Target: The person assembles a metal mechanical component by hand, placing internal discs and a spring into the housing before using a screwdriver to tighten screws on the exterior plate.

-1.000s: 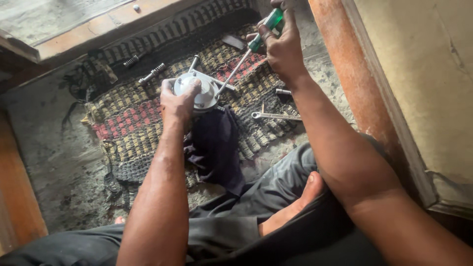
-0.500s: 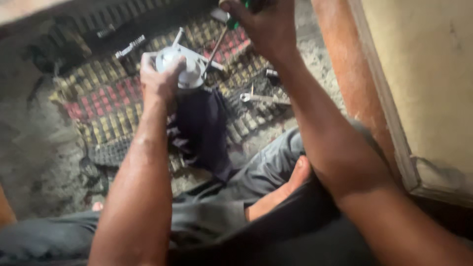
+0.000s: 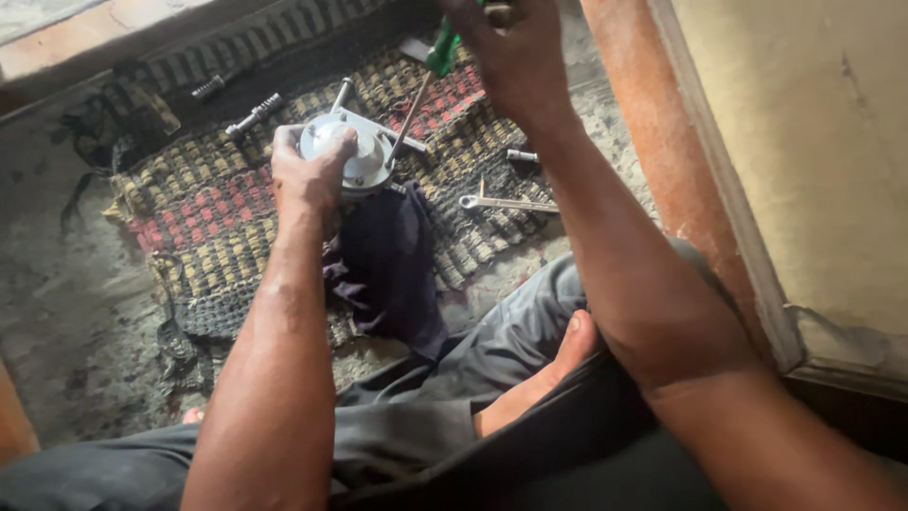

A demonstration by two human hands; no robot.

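On gritty floor (image 3: pixel 66 312) | woven mat (image 3: pixel 208 203) | orange doorframe (image 3: pixel 653 123)

I see a simple floor workshop at a doorway: a worn woven mat of red and yellow squares (image 3: pixel 218 203) on rough concrete, a steel combination wrench (image 3: pixel 506 202) and loose metal bolts (image 3: pixel 253 115) on it.

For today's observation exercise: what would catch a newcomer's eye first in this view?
At the top centre, the left hand grips a round silver metal part while the right hand drives a green-handled screwdriver down into it. Beneath lies a worn red and yellow woven mat, with a wrench to the right and a dark cloth below.
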